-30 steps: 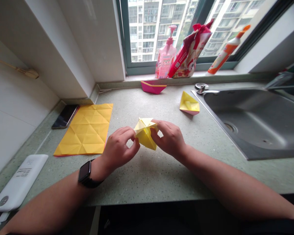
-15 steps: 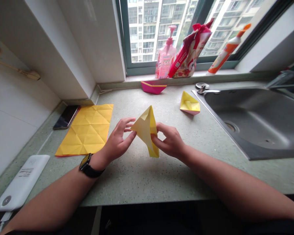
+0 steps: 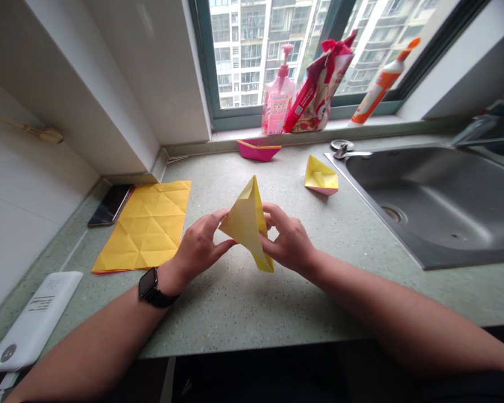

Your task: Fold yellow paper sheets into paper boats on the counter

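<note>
A partly folded sheet of yellow paper point(image 3: 242, 221) is held above the counter, its peak pointing up and its lower flap hanging down. My right hand point(image 3: 292, 238) is closed on its right side, with the thumb inside the open fold and the fingers behind. At the left corner, my left hand point(image 3: 199, 240) grips the paper, thumb at the lower edge and fingertips partly hidden behind it. Beyond the hands stand a pink paper boat point(image 3: 259, 151) near the sill and a yellow-and-pink folded paper piece point(image 3: 321, 178) by the sink.
Creased yellow paper sheets point(image 3: 147, 224) lie at left beside a dark phone point(image 3: 110, 205). A white power bank point(image 3: 36, 319) with a cable is nearer me. The steel sink point(image 3: 437, 190) takes up the right. A pink pump bottle point(image 3: 278, 103), red bag point(image 3: 319, 89) and orange-white bottle point(image 3: 378, 89) line the sill.
My left hand has closed in on the paper's left corner, its fingers no longer spread. The paper has turned slightly. The view has shifted a little.
</note>
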`<action>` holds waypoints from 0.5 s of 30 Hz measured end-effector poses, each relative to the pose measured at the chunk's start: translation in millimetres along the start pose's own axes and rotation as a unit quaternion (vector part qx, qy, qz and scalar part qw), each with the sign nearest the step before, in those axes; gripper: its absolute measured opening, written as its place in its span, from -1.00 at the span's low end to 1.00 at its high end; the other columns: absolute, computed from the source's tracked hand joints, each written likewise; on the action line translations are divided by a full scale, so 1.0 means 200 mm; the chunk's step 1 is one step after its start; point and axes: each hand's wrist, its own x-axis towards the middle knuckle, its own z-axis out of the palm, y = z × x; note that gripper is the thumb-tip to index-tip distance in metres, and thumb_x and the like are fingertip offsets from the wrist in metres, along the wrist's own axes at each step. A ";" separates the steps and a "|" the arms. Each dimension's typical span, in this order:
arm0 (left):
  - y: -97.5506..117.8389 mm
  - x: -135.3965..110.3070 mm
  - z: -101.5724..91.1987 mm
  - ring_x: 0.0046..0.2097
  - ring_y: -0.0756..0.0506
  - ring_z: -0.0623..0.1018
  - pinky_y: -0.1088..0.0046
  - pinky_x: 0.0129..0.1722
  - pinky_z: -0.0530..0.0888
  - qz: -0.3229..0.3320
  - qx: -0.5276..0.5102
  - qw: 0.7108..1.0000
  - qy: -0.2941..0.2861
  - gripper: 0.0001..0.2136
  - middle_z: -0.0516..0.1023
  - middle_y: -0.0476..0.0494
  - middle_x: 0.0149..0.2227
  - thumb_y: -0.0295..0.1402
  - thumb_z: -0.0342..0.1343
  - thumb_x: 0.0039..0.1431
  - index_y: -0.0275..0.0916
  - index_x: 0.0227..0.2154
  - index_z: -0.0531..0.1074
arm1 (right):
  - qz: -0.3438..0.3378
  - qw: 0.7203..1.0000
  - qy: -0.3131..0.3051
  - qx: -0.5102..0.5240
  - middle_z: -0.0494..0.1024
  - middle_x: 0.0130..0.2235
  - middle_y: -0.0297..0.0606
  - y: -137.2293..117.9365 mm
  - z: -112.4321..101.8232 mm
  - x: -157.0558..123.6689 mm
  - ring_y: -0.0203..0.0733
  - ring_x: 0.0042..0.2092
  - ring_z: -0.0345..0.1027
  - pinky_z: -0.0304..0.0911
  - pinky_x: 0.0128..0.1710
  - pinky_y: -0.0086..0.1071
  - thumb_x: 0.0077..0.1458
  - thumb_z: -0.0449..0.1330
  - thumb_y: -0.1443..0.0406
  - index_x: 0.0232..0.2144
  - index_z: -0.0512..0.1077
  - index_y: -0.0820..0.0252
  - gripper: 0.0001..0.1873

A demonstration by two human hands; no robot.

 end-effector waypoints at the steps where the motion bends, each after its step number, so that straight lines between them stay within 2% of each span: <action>1: 0.00 0.00 0.00 0.11 -0.31 0.74 0.09 0.12 0.70 0.000 0.001 1.000 -0.001 -0.40 0.69 -0.32 0.15 -0.18 0.42 0.38 -0.12 0.36 0.33 | 0.006 1.000 -0.002 -0.008 0.71 -0.32 -0.38 0.00 0.00 0.00 -0.21 -0.45 0.53 0.37 -0.44 -0.38 0.28 0.34 0.20 0.16 0.35 0.04 -0.55; 4: 0.00 0.00 0.01 0.14 -0.31 0.73 0.07 0.14 0.69 -0.002 0.000 1.000 -0.010 -0.38 0.68 -0.34 0.17 -0.22 0.42 0.37 -0.14 0.37 0.31 | 0.015 1.000 -0.003 -0.026 0.66 -0.34 -0.41 0.01 0.02 -0.01 -0.21 -0.46 0.51 0.36 -0.45 -0.37 0.29 0.34 0.20 0.23 0.31 0.04 -0.47; 6: 0.01 0.00 0.01 0.15 -0.31 0.72 0.07 0.16 0.68 -0.010 -0.006 1.000 -0.017 -0.38 0.68 -0.34 0.17 -0.22 0.43 0.37 -0.15 0.37 0.31 | 0.006 1.000 0.017 -0.022 0.64 -0.28 -0.39 0.02 0.02 -0.01 -0.19 -0.40 0.53 0.44 -0.42 -0.34 0.30 0.36 0.16 0.31 0.24 0.02 -0.37; 9: 0.01 0.00 0.02 0.14 -0.30 0.73 0.07 0.17 0.68 -0.024 -0.024 0.999 -0.025 -0.40 0.69 -0.32 0.14 -0.21 0.43 0.36 -0.16 0.35 0.34 | -0.047 0.996 0.071 0.010 0.61 0.03 -0.17 0.01 0.02 0.00 -0.06 -0.14 0.61 0.62 -0.31 -0.22 0.28 0.42 0.14 0.35 0.16 -0.04 -0.27; 11: 0.01 0.01 0.02 0.13 -0.28 0.73 0.09 0.17 0.68 -0.025 -0.039 0.999 -0.029 -0.42 0.69 -0.31 0.15 -0.21 0.42 0.36 -0.16 0.33 0.35 | -0.080 0.994 0.077 0.018 0.50 0.22 -0.08 0.01 0.01 0.01 0.05 0.05 0.59 0.71 -0.19 -0.09 0.30 0.41 0.21 0.26 0.24 -0.08 -0.40; 15: 0.01 0.02 0.01 0.10 -0.25 0.74 0.14 0.14 0.68 -0.021 -0.058 0.997 -0.040 -0.52 0.70 -0.28 0.13 -0.26 0.36 0.39 -0.16 0.28 0.40 | -0.099 0.995 0.025 0.012 0.35 0.32 -0.11 0.01 0.00 0.02 0.10 0.21 0.52 0.73 0.01 0.06 0.37 0.36 0.27 -0.03 0.45 -0.04 -0.81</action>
